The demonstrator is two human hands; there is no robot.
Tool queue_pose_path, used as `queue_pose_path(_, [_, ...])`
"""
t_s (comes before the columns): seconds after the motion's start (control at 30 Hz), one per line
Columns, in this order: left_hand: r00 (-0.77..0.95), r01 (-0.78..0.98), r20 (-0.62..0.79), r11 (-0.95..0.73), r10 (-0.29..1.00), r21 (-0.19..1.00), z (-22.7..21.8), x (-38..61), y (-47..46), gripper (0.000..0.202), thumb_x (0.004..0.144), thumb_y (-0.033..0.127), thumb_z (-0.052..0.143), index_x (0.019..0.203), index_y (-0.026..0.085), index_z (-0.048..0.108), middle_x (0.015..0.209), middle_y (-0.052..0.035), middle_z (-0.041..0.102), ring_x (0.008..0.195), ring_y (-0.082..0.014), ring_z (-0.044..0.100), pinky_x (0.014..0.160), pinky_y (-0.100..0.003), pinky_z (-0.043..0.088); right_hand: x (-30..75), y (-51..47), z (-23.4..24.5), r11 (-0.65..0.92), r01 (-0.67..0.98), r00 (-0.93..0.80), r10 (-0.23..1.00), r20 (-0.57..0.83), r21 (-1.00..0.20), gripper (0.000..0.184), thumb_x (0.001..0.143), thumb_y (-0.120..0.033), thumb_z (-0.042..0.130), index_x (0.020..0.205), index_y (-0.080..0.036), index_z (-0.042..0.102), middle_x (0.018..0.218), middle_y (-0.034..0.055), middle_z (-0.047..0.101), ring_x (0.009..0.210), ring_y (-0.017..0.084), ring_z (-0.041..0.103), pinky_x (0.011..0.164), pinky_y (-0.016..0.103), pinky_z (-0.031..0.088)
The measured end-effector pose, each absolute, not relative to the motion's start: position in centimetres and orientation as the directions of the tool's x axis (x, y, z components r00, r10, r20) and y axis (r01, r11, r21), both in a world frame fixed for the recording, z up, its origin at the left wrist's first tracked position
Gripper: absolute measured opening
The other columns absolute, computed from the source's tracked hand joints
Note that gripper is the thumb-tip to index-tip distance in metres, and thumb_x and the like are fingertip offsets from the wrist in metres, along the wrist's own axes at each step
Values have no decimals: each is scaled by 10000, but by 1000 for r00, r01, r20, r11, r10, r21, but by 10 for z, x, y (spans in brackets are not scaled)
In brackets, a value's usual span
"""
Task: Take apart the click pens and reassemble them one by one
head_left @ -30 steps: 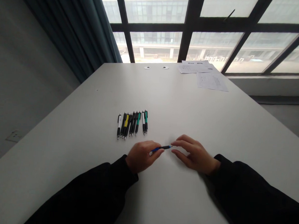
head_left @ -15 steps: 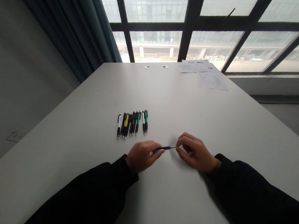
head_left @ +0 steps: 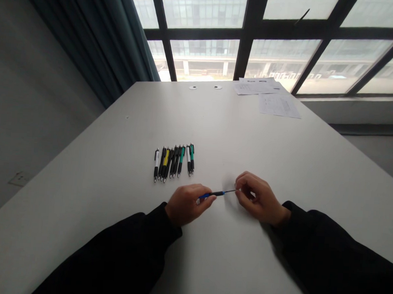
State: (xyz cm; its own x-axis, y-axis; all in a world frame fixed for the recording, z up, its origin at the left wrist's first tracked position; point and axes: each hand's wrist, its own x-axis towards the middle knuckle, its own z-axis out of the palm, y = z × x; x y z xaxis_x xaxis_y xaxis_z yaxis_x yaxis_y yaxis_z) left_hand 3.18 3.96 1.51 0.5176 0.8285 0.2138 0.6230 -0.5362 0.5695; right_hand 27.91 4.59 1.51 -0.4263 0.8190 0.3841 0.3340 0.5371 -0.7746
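My left hand (head_left: pixel 187 203) is closed around the back end of a blue and black pen (head_left: pixel 213 194), holding it level just above the white table (head_left: pixel 115 173). My right hand (head_left: pixel 258 198) pinches a thin part sticking out of the pen's tip, with thumb and fingers pressed together. Just beyond my left hand lies a row of several pens (head_left: pixel 174 161) side by side, in black, white, yellow and green, tips toward me.
Several printed paper sheets (head_left: pixel 272 98) lie at the table's far right corner. Two small round discs (head_left: pixel 205 87) sit at the far edge by the window. A dark curtain (head_left: pixel 99 39) hangs at the left.
My right hand went from loosely open at the pen's tip to a pinch on it, and has drawn slightly right, exposing a thin part between the pen and the fingers.
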Motion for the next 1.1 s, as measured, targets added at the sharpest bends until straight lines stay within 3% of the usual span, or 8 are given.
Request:
queue_pose_path(0.17, [473,662,222,-510,853,549,14,31,40,340,915,453,571,775,157,663,655,1,602,575,-108,506,579,-243,380,280,45,14,524,331,-411,829,380,-785,92,844,-137,584,861,-204,525,835,27,560,542,91,420,477,250,351])
queue_pose_path(0.37, [409,776,293,-498,864,388,10,31,39,546,845,654,566,592,171,530,553,15,508,537,-112,433,546,-265,299,278,44,14,552,361,-481,801,358,-751,68,875,-180,589,850,-201,530,785,17,545,545,96,437,494,253,361])
queue_pose_path(0.47, [399,809,329,-497,856,313,9,32,38,587,833,681,557,546,176,477,526,12,485,529,-115,413,539,-276,273,277,44,13,569,371,-508,786,352,-734,65,884,-192,592,860,-201,533,784,14,548,550,95,438,506,250,367])
queue_pose_path(0.9, [475,799,441,-583,761,144,10,35,37,488,882,514,579,529,186,504,519,-2,534,532,-132,500,521,-292,317,277,44,14,619,361,-568,739,362,-697,50,900,-190,586,940,-204,560,835,22,546,570,90,456,511,239,389])
queue_pose_path(1.0, [481,785,443,-596,757,167,11,36,36,373,899,438,577,623,186,573,588,-6,593,570,-138,548,545,-285,373,277,43,13,654,352,-584,713,389,-670,85,901,-173,581,978,-207,565,884,36,571,571,88,465,523,243,407])
queue_pose_path(1.1, [552,708,436,-676,710,204,12,37,36,181,934,292,535,847,183,650,745,-12,686,672,-136,624,623,-262,439,276,43,12,668,359,-605,698,382,-652,110,904,-164,569,1003,-212,569,926,47,590,582,90,488,548,250,435])
